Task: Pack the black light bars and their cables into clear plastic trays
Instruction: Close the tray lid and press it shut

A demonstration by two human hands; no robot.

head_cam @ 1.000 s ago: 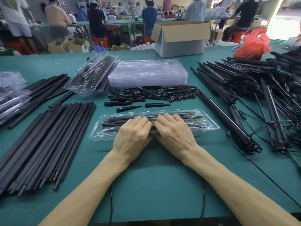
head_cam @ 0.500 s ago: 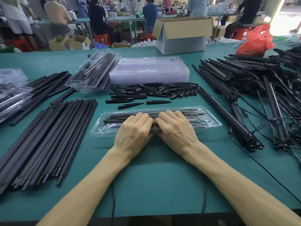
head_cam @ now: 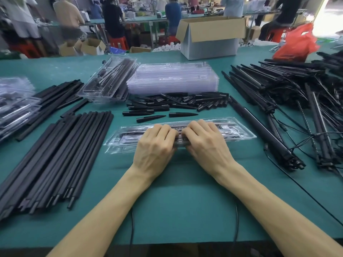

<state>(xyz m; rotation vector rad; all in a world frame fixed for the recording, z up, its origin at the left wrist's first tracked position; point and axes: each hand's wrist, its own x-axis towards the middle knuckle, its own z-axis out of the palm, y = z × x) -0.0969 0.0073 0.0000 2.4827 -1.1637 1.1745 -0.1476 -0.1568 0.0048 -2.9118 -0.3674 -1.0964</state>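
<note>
Left hand (head_cam: 154, 143) and right hand (head_cam: 206, 141) are gripping the clear tray (head_cam: 241, 133) mid-length; we are advising even pressure towards both ends.

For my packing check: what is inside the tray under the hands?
Black light bars lie lengthwise in the clear tray. The left hand and right hand hide its middle.

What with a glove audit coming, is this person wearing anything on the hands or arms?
No. The left hand and right hand are bare: no gloves, rings or watch show. Both forearms are bare down to the picture's bottom edge, no sleeve in view. Two thin black cables lie between them.
</note>
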